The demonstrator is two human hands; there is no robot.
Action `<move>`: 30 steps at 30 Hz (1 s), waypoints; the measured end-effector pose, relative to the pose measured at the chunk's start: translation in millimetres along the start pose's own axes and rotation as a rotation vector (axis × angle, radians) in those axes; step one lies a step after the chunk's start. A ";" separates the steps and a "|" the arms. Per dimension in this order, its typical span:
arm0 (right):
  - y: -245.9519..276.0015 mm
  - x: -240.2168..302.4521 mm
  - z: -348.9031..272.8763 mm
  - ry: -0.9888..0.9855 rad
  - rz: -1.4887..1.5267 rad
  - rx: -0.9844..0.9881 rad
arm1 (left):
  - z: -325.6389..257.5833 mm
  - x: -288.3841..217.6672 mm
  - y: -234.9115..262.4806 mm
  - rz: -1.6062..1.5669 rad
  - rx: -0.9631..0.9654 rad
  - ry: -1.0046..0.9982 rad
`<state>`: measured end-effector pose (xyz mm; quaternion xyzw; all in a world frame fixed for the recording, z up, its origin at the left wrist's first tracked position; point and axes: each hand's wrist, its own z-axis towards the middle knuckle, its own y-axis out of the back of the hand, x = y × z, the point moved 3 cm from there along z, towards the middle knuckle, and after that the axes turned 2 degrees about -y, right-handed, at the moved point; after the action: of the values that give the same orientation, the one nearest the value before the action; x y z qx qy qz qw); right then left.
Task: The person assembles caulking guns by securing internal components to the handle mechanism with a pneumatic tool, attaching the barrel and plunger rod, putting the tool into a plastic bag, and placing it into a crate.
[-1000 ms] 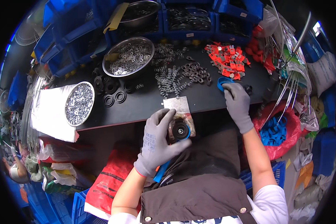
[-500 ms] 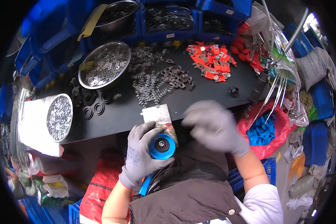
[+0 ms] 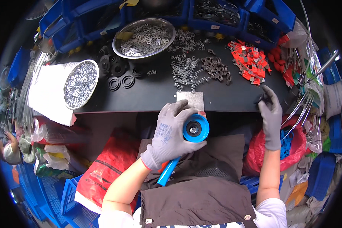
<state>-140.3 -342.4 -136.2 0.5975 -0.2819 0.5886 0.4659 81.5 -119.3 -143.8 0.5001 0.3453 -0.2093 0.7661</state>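
Note:
My left hand (image 3: pixel 170 133), in a grey glove, grips a round blue disc (image 3: pixel 196 128) with a metal hub. It holds the disc over my lap, just below the table's front edge. A blue handle (image 3: pixel 166 174) sticks out below that hand. My right hand (image 3: pixel 270 114), also gloved, reaches to the right end of the black table (image 3: pixel 152 99). Its fingertips pinch a small black part (image 3: pixel 260 99) there. A small grey metal plate (image 3: pixel 190 99) lies on the table edge right above the disc.
On the table are a heap of springs (image 3: pixel 185 72), dark metal pieces (image 3: pixel 216 68), red clips (image 3: pixel 250 60), black rubber rings (image 3: pixel 117 73), a steel bowl of washers (image 3: pixel 146 36) and a round tin of small silvery parts (image 3: pixel 81 83). Blue bins (image 3: pixel 216 11) line the back.
My right hand came from the right of the table to the disc in my left hand, then went back out to the table's right end. The disc now shows a blue face.

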 end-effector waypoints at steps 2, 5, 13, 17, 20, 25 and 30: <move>-43.7 34.7 -24.2 0.055 0.046 0.168 | -2.2 2.6 -0.3 0.006 -0.019 0.007; -90.6 61.6 -50.0 0.293 -0.124 0.377 | -0.4 4.6 -1.6 0.011 -0.025 -0.020; -129.1 68.5 -60.2 0.676 -0.407 0.469 | -7.1 12.6 -8.5 -0.039 -0.096 -0.043; -130.7 73.5 -60.3 0.669 -0.464 0.562 | -4.7 13.9 -5.2 -0.027 -0.131 -0.110; -133.4 78.2 -59.9 0.674 -0.551 0.570 | -2.0 16.8 -4.5 -0.079 -0.117 -0.114; -135.6 81.4 -62.7 0.806 -0.656 0.584 | -0.5 19.0 -6.4 -0.081 -0.115 -0.114; -140.6 77.4 -63.6 0.945 -0.713 0.617 | -1.2 19.9 -7.9 -0.060 -0.109 -0.127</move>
<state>-32.4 -212.3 -101.1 0.4379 0.3486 0.6507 0.5131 89.3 -120.9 -163.6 0.4329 0.3216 -0.2445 0.8059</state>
